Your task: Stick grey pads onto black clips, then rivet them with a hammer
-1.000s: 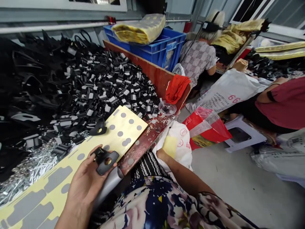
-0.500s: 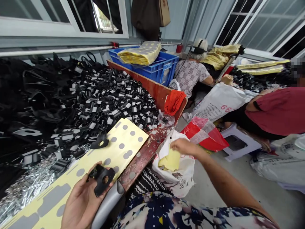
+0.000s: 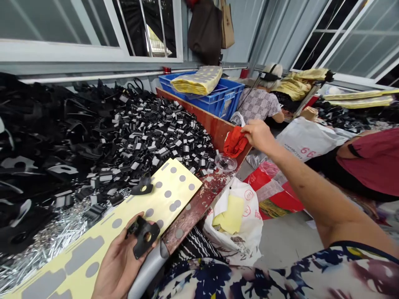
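Head view: right hand [image 3: 258, 135], having left the sack [image 3: 252, 246], is pinching red cloth [image 3: 233, 144]; left hand [image 3: 120, 258] alone is gripping the black part [image 3: 144, 248].

Dark bag [image 3: 205, 33], tan bag [image 3: 228, 29] (window [image 3: 116, 31] nearby)

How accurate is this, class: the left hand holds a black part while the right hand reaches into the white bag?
Not quite: the right hand is not in the white bag; the head view shows its fingertips at the red cloth. The left hand does hold a black part.
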The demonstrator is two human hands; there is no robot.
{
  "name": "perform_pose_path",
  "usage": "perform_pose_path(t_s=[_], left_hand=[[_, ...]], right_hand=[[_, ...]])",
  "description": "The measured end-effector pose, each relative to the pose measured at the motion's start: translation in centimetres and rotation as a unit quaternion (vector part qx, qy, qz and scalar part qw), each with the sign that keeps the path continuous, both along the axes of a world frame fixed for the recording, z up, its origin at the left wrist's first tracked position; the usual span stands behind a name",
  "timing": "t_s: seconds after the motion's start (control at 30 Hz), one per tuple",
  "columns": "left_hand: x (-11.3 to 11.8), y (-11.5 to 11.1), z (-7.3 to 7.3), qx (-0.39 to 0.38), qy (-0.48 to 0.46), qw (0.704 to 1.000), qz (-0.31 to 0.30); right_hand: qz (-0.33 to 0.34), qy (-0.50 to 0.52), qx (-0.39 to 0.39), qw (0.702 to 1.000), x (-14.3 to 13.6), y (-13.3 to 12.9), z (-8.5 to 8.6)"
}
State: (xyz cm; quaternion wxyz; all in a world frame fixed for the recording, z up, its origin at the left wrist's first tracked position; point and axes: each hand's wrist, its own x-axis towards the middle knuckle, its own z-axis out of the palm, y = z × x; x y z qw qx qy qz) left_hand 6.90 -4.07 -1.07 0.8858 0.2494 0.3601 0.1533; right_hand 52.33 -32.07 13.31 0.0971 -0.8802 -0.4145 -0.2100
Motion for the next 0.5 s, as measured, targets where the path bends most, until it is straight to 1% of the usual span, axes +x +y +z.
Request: perform_pose_path(t_s=[0.07, 0.13, 0.2, 0.3, 0.4, 0.5], left_hand=[[0.0, 0.1, 0.0, 0.003, -0.003, 1.0, -0.003], [0.1, 0.0, 0.2, 0.007, -0.003, 1.0, 0.0], [0.2, -0.3, 0.3, 0.004, 0.001, 1.0, 0.008], [0.3, -0.5, 0.5, -0.006, 0.008, 1.0, 0.019], [0.3, -0.6, 0.4, -0.002, 0.0, 1.0, 0.02], [0.3, -0.5, 0.2, -0.001, -0.017, 1.0, 0.008]], right_hand=[[0.007, 0.078, 0.038, 0.996, 1.4, -0.6, 0.6], [-0.009, 0.154, 0.066, 0.986, 2.4, -1.0, 1.0], [-0.022, 0.181, 0.095, 0.979, 2.8, -1.1, 1.0], [-0.007, 0.127, 0.115, 0.985, 2.5, -0.9, 0.4], [0.02, 0.066, 0.104, 0.992, 2.0, -0.7, -0.5], [0.005, 0.029, 0.099, 0.995, 2.2, -0.3, -0.6]])
